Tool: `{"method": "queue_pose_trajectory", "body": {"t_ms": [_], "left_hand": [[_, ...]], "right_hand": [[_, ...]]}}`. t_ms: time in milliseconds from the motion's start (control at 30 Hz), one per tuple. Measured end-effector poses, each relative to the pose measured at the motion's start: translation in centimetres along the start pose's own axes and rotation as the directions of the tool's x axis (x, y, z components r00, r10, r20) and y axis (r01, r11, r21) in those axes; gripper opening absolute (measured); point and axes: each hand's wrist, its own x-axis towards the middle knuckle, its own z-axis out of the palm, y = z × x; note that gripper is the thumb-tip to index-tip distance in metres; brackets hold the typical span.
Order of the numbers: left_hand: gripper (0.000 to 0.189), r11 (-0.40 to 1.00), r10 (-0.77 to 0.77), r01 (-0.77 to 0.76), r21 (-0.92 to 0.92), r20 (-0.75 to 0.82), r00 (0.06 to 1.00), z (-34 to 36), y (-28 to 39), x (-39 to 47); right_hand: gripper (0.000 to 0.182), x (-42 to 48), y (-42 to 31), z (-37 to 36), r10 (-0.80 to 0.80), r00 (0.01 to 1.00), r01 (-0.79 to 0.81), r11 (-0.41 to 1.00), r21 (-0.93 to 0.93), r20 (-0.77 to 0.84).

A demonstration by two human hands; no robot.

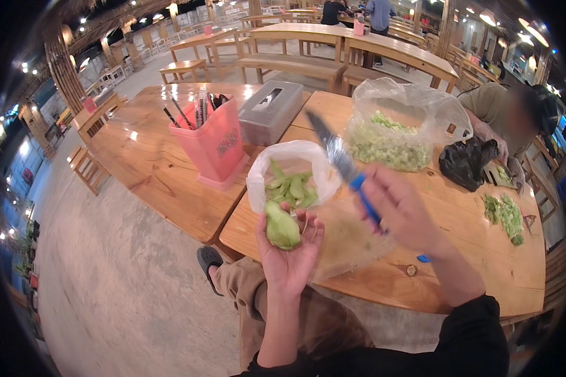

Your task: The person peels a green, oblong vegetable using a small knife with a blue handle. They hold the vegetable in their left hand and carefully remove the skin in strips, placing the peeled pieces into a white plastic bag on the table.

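Observation:
A pale green chayote (283, 228) rests in the palm of my left hand (290, 257), its fingers curled up around one side. My right hand (398, 202) grips a kitchen knife (339, 160) by its blue handle, with the blade raised and pointing away to the upper left. The knife and that hand are slightly blurred, and the blade is apart from the chayote. Just beyond my left hand, a white plastic bag (259, 181) stands with its mouth wide, holding long green peel strips (292, 186). A clear plastic sheet (353, 240) lies flat on the wooden table (457, 231) under my hands.
Farther back are a pink cutlery holder (212, 141), a grey tissue box (273, 110) and a clear bag of chopped green pieces (391, 146). At right, a gloved person (495, 113) works near a black plastic bag (467, 160) and a heap of green scraps (507, 217).

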Motion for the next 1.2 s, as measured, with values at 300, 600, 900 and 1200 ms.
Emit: {"method": "queue_pose_trajectory", "body": {"t_ms": [300,600,900,1200], "left_hand": [[0.042,0.996,-0.029,0.028,0.089,0.011,1.000,-0.4,-1.9,-1.3],[0.047,0.973,-0.039,0.042,0.227,-0.016,0.999,-0.1,-2.8,-2.3],[0.047,0.950,0.007,0.000,0.313,-0.022,1.000,-0.2,-2.8,-2.5],[0.050,0.924,0.046,-0.032,0.382,-0.028,0.999,-0.3,-2.7,-2.3]], "right_hand": [[0.015,-7.2,4.9,6.0,0.191,0.969,-0.151,0.959,0.242,-0.154],[0.016,-7.1,7.1,8.9,0.108,0.953,-0.031,0.963,0.266,-0.282],[0.014,-7.0,7.4,9.3,0.134,0.937,-0.048,0.964,0.261,-0.322],[0.012,-6.9,7.4,9.7,0.164,0.925,-0.047,0.944,0.326,-0.342]]}}
